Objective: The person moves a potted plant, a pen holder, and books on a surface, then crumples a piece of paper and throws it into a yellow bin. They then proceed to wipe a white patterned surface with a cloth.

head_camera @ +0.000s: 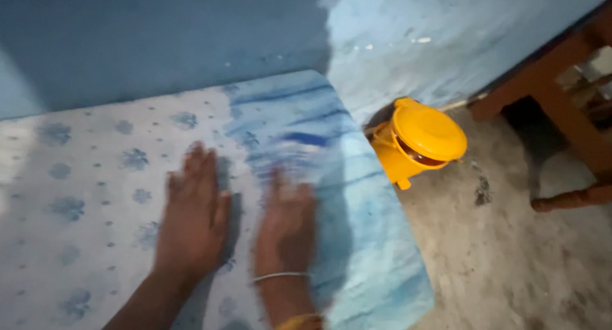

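Observation:
My left hand (191,218) lies flat, palm down, fingers spread, on a white bedsheet with blue flower prints (76,196). My right hand (287,225), blurred, rests flat beside it on the sheet where blue streaks begin (357,196). A thin bangle and a yellow one circle the right wrist. Neither hand holds anything. The sheet covers a mattress whose corner (408,292) drops toward the floor on the right.
A yellow lidded plastic bucket (421,142) stands on the grey concrete floor (510,253) by the bed's far corner. A brown wooden furniture leg and frame (567,119) stand at the right. A blue wall (166,36) runs behind the bed.

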